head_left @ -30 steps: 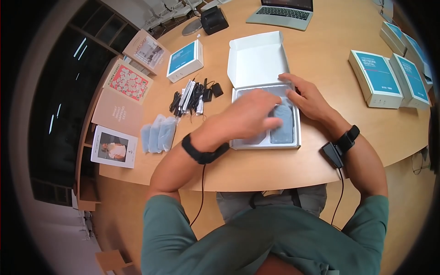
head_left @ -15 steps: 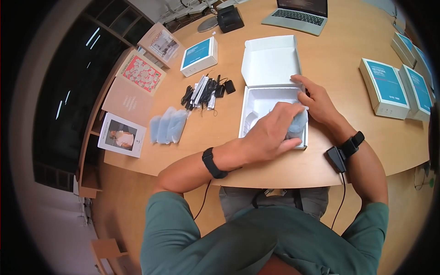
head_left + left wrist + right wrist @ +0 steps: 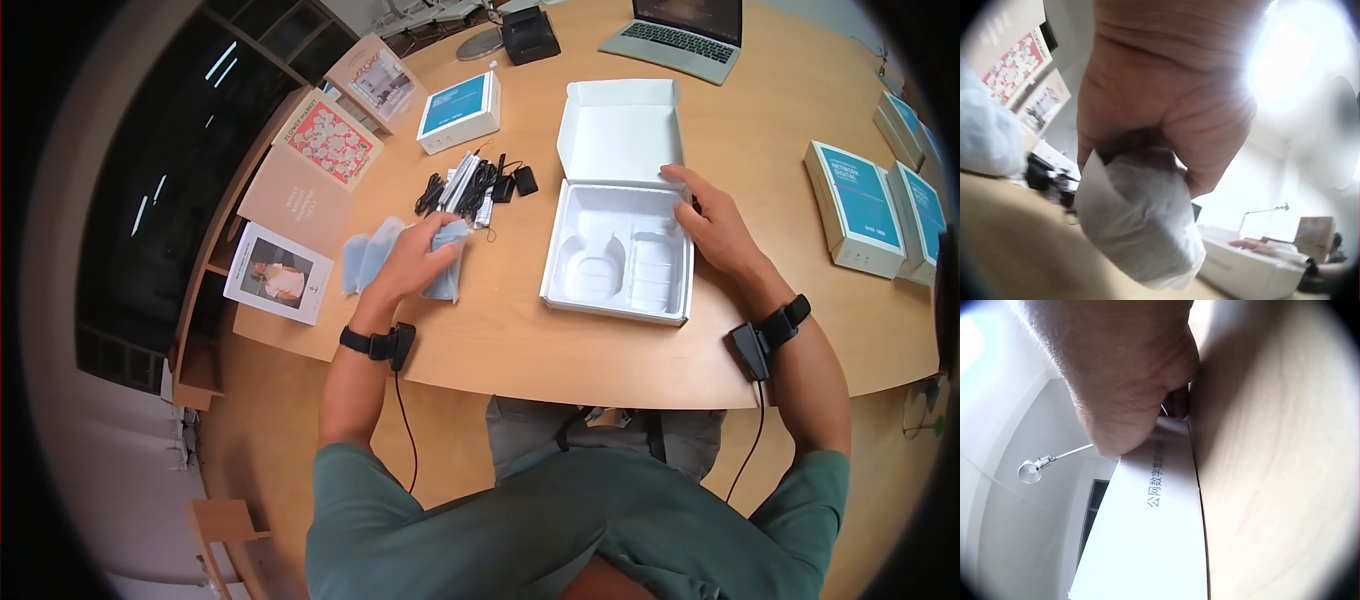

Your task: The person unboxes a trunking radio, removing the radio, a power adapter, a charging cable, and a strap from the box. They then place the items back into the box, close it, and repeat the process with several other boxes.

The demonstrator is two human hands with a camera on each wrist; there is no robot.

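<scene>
Packet (image 3: 1141, 219), in a pale, crinkled wrap, is in the left hand (image 3: 408, 262), whose thumb and fingers are curled round one end. With the box (image 3: 620, 310) as the clock's centre in the head view, it is at nine o'clock, beside other packets (image 3: 375, 250) on the table (image 3: 520, 345).

The box's lid (image 3: 620, 130) stands tipped back at twelve; its tray (image 3: 580, 212) shows two moulded wells (image 3: 595, 272), a rounded one toward eight and an oblong one toward four. The right hand (image 3: 725, 235) touches the corner at two o'clock, a fingertip by the lid; whether it pinches the edge or merely rests there, the view does not tell. Black characters (image 3: 1155, 474) are printed on the wall (image 3: 1141, 550) near that hand.

Tangled cables (image 3: 480, 185) with adapters (image 3: 527, 181) lie at ten o'clock, near the packets; a blue-topped carton (image 3: 460, 108) sits farther out, between ten and eleven. Books (image 3: 332, 140) stand at about ten, well apart. More cartons (image 3: 855, 195) are grouped just short of three, and a laptop (image 3: 676, 45) is between twelve and one.
</scene>
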